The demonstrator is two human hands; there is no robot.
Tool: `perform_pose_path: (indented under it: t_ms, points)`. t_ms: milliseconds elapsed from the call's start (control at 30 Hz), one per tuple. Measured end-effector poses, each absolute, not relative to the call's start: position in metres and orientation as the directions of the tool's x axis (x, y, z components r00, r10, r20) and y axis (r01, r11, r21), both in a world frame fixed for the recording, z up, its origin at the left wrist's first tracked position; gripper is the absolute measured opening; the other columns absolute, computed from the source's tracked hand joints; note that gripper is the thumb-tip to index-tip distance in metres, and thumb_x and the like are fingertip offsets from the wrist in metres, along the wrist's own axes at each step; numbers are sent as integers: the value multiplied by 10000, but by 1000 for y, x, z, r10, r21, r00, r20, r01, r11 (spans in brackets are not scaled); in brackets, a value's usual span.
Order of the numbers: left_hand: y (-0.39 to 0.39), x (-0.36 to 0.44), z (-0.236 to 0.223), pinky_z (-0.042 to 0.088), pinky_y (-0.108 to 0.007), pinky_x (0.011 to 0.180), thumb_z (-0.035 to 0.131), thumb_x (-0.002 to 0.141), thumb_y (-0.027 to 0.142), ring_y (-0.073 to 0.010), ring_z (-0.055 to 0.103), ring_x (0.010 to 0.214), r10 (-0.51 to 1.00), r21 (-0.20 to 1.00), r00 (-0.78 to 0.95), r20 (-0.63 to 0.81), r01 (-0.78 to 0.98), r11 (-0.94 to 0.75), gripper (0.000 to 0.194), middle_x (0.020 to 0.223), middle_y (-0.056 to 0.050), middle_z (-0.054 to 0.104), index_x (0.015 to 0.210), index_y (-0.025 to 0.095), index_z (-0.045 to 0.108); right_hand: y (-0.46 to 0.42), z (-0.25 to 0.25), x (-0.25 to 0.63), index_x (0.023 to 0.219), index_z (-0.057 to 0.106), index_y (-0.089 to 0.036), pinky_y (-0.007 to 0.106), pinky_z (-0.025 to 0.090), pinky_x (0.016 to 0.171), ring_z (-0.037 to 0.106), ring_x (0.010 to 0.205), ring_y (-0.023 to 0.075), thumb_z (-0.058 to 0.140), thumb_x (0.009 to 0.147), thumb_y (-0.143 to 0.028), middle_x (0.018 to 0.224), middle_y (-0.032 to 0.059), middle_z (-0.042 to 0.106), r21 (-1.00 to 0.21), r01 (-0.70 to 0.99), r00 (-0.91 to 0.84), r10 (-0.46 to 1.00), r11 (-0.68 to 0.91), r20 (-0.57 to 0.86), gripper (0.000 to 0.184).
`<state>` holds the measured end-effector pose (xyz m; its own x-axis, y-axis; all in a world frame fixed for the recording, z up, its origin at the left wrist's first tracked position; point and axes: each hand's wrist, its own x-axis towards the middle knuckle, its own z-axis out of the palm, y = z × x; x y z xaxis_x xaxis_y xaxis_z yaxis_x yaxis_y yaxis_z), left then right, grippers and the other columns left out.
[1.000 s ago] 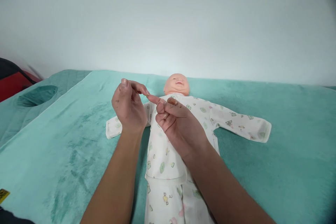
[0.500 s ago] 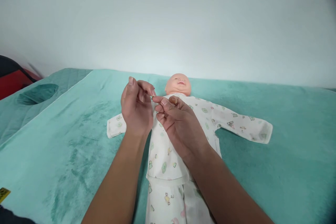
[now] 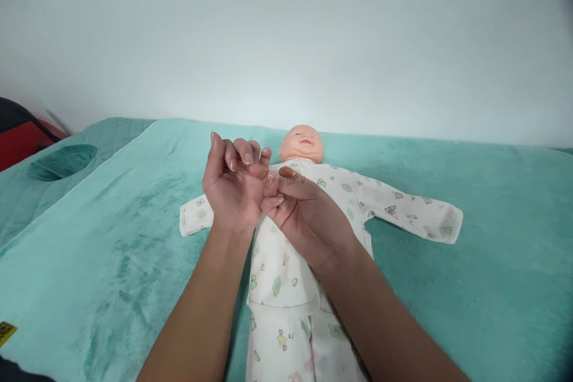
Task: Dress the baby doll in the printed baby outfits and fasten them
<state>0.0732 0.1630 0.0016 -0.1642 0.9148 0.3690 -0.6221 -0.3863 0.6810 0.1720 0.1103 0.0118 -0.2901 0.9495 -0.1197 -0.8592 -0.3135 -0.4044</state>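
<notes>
My left hand [image 3: 235, 185] is raised with its palm up, the fingers loosely bent and slightly apart, and it holds nothing. Against its outer edge, near the little finger, my right hand [image 3: 308, 215] presses its fingertips and thumb together, gripping that side of the left hand. Both hands are above the chest of a baby doll [image 3: 302, 142], which lies on its back, face up. The doll wears a white printed top [image 3: 277, 274] and matching trousers [image 3: 280, 349]. My forearms and hands hide part of its body and one sleeve.
A turquoise plush cover [image 3: 134, 250] lies under the doll. Behind it stands a white wall [image 3: 286, 42]. At the left are a dark round hollow [image 3: 62, 162] in the padded surface, a red and black object [image 3: 22, 140], and a yellow label [image 3: 6, 332].
My left hand has turned its palm further up and its fingers have spread. The right fingers have shifted from the left fingertips down to the hand's outer edge.
</notes>
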Motion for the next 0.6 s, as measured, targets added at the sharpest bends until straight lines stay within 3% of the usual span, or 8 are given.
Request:
perform_pose_path:
  t_ms: [133,367,600]
  points:
    - [165,72,0,557,-350,769,532,925,521,-138,548,652,912,706,-193,361,-582,-403,556,560,13,410,565,201,254,111,10,171,743,518,-188,156,464,585,636,703,66,644,767,5,878,39,719,-400,-865,-278,953,-303,-121,232]
    - [166,73,-2,561,-332,751,511,925,548,-141,565,657,905,723,-187,383,-549,-419,560,546,14,410,560,204,260,107,10,163,694,502,-211,242,482,687,586,642,84,726,768,-123,844,2,712,-583,-806,-110,994,-102,-23,251]
    - [163,75,0,559,-335,731,491,943,523,-138,536,623,906,727,-168,389,-548,-414,545,542,15,377,566,210,251,107,8,161,672,468,-212,258,470,744,637,736,112,703,817,-184,776,-8,692,-672,-738,-101,995,-59,24,278]
